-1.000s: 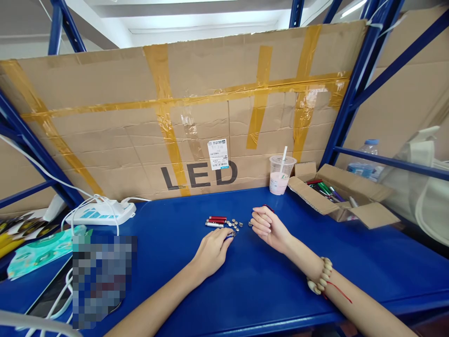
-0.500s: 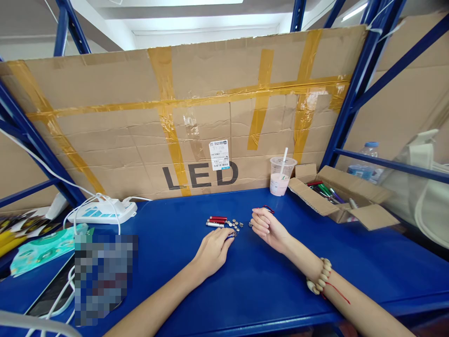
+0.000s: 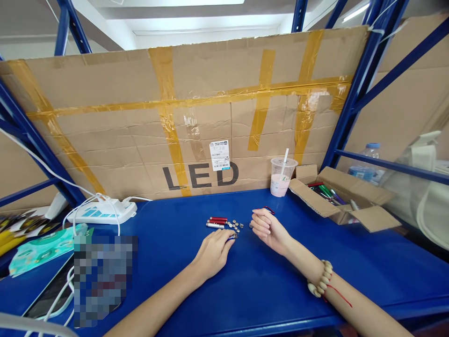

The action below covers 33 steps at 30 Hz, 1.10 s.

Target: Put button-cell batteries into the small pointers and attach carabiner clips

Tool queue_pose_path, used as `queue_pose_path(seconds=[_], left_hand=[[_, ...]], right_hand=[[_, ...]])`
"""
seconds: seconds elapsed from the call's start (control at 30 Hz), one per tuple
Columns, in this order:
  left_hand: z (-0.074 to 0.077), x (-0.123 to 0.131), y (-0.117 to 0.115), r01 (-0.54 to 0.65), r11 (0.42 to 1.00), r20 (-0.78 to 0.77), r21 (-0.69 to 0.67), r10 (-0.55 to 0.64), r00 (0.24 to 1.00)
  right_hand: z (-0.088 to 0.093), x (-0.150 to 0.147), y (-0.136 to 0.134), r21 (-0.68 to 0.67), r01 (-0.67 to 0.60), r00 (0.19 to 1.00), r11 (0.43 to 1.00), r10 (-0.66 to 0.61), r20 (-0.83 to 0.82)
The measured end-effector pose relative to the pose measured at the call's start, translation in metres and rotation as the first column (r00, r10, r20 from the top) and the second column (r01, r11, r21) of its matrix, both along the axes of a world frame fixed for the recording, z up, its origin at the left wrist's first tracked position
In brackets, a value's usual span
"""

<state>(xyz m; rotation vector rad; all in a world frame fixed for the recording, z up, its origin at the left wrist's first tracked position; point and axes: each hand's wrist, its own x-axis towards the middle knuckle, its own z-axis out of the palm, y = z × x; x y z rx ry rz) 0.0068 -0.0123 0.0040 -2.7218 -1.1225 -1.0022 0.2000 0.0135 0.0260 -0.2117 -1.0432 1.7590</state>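
My left hand (image 3: 212, 252) rests on the blue tabletop, its fingers closed around a small blue metal tube (image 3: 231, 237) that mostly hides under them. Just beyond it lie red tubes (image 3: 218, 220) and a silver tube (image 3: 215, 225), side by side. Several button cells (image 3: 235, 224) are scattered to the right of these tubes. My right hand (image 3: 269, 230), with a beaded bracelet (image 3: 321, 280) at the wrist, has its fingers curled in; whatever they hold is hidden. A small silver piece (image 3: 250, 225) shows at its left edge, and a dark red loop (image 3: 269, 209) lies behind it.
A cup with a straw (image 3: 281, 180) stands at the back, beside an open cardboard box (image 3: 315, 202) of pens. On the left are a white power strip (image 3: 101, 211), cables, a phone (image 3: 49, 290) and a green packet (image 3: 45, 250). A cardboard panel (image 3: 115, 140) closes the back.
Almost nothing differs. Both hands keep the same place and grip, and the whole view has shifted very slightly.
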Motion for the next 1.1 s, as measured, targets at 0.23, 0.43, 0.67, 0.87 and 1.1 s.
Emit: queue_pose_path(seconds=[0.23, 0.43, 0.67, 0.87, 1.1], left_hand=[[0.0014, 0.0001, -0.0008, 0.007, 1.000, -0.002, -0.011, -0.007, 1.000], [0.0003, -0.0003, -0.0003, 0.010, 1.000, -0.004, -0.010, -0.010, 1.000], [-0.0012, -0.0015, 0.0009, 0.005, 1.000, -0.008, 0.007, -0.005, 1.000], [-0.0023, -0.0013, 0.0019, -0.001, 1.000, -0.007, 0.025, 0.001, 1.000], [-0.0031, -0.0018, 0.0021, 0.002, 1.000, 0.000, 0.026, -0.002, 1.000]], right_hand=[[0.0005, 0.0029, 0.0022, -0.010, -0.029, 0.998, 1.000, 0.028, -0.051], [0.0004, 0.0032, 0.0036, -0.025, -0.011, 0.997, 1.000, 0.009, -0.078], [0.0018, 0.0003, 0.0027, -0.058, 0.022, 0.997, 0.998, -0.026, -0.070], [0.0022, -0.0015, 0.0020, -0.086, 0.047, 0.997, 0.995, -0.052, -0.055], [0.0035, -0.0030, 0.0002, -0.114, 0.078, 0.996, 0.990, -0.082, -0.032]])
